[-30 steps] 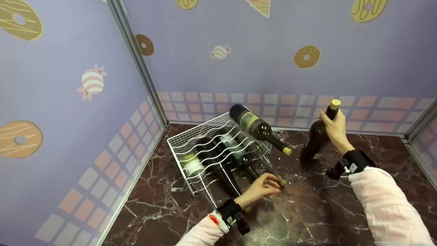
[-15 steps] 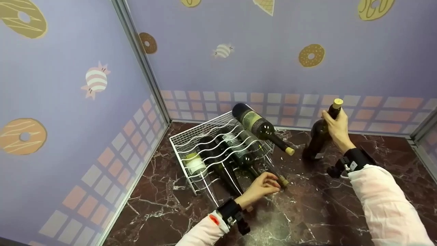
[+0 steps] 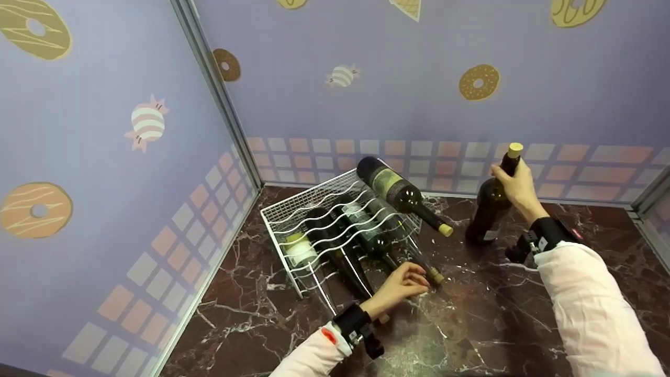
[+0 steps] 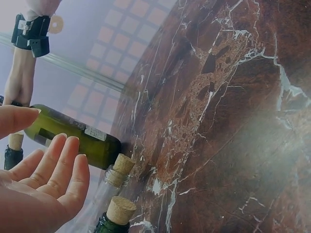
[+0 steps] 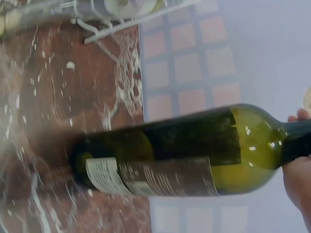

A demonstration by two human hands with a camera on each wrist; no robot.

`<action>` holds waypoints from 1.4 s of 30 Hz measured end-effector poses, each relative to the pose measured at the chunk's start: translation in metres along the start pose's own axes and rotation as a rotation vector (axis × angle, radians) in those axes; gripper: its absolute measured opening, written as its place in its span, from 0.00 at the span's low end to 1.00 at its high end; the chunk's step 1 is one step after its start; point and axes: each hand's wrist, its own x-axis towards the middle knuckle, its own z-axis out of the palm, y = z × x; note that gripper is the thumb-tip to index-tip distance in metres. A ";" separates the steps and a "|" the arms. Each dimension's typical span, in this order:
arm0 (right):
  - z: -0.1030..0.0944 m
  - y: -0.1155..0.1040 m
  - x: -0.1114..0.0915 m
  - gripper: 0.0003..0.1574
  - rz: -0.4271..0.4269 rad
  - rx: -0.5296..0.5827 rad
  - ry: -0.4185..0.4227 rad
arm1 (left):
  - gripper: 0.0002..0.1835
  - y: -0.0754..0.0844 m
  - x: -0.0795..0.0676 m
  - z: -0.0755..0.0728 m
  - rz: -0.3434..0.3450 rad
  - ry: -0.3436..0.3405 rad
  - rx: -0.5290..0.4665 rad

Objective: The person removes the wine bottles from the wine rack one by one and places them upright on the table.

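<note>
My right hand (image 3: 520, 189) grips the neck of a dark green wine bottle (image 3: 484, 217), corked and nearly upright, at the right of the head view. The right wrist view shows its printed back label (image 5: 165, 177); whether its base touches the table I cannot tell. My left hand (image 3: 399, 288) holds nothing, its fingers loosely bent beside a clear bottle's cork (image 3: 436, 276). Several corked bottles lie in a white wire wine rack (image 3: 309, 201), necks toward me. Across the rack's top right lies another dark wine bottle (image 3: 400, 193) with a green label.
A dark red marble-patterned table (image 3: 230, 324) carries the rack. Purple walls with printed sweets (image 3: 340, 115) stand behind and at the left, meeting at a metal corner post (image 3: 220, 99). Two corks (image 4: 121, 209) stick out near my left hand.
My right hand and its bottle have risen slightly, and the bottle stands a little straighter. The left hand stays in place. The head view has shifted slightly.
</note>
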 end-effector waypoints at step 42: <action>-0.042 -0.069 -0.092 0.17 -0.182 -0.204 0.242 | 0.18 -0.007 0.001 -0.002 -0.044 0.021 -0.027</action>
